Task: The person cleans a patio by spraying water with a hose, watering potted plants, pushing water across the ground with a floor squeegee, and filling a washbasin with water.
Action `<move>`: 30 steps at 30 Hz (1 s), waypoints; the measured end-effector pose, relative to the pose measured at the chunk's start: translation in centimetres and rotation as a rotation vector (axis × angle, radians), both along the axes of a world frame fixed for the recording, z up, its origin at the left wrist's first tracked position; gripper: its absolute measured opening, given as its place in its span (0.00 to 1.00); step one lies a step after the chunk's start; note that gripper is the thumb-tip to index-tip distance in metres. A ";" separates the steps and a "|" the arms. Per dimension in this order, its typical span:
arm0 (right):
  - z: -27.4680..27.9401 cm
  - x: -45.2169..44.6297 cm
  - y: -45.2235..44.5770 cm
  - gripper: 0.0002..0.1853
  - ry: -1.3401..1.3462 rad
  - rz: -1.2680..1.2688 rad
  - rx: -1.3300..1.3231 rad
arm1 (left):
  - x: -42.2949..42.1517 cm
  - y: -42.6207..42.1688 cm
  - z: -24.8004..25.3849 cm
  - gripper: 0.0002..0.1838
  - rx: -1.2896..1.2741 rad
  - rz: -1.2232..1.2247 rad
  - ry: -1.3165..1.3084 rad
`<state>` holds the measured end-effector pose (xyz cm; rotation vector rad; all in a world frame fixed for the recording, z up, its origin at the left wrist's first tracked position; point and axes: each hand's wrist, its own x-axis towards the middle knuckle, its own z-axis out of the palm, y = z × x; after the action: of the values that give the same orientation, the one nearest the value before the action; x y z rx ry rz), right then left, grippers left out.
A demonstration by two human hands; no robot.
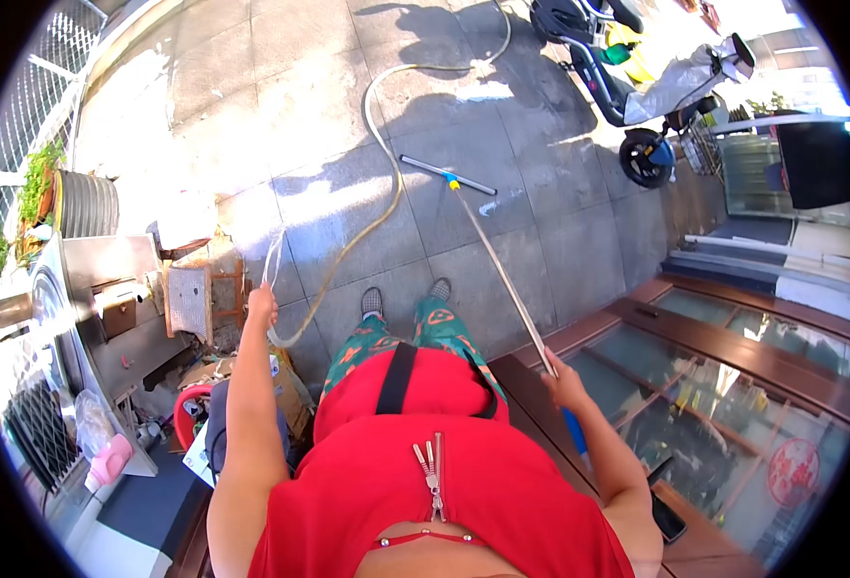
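Note:
My left hand (pixel 263 305) is closed on a pale hose (pixel 384 144), which curves over the paving from the far edge. Above that hand rises a thin whitish strand; whether it is the hose's end or water I cannot tell. My right hand (pixel 565 380) is wrapped round the long pole of a floor squeegee (pixel 491 252). Part of the pole's blue grip shows below the hand. The squeegee's wide bar rests on the grey tiles ahead, beside the hose, joined to the pole by a blue and yellow piece.
A scooter (pixel 627 87) stands at the far right. Brown-framed glass doors (pixel 704 385) flank me on the right. To my left are a wooden chair (pixel 191 299), a metal sink unit (pixel 107 279), a pink bottle (pixel 109 460) and a ribbed planter (pixel 88 204). Paving tiles (pixel 464 135) stretch ahead, partly wet-looking.

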<state>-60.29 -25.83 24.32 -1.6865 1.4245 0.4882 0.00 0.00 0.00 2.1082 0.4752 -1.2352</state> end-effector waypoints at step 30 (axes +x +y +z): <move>-18.1 26.7 -45.4 0.34 0.090 0.703 -0.364 | -10.1 8.9 16.0 0.25 0.265 0.213 -0.285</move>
<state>-33.56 -71.23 6.23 -2.4967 0.9812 0.7185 -10.10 8.95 16.00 2.3353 0.7435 -0.7696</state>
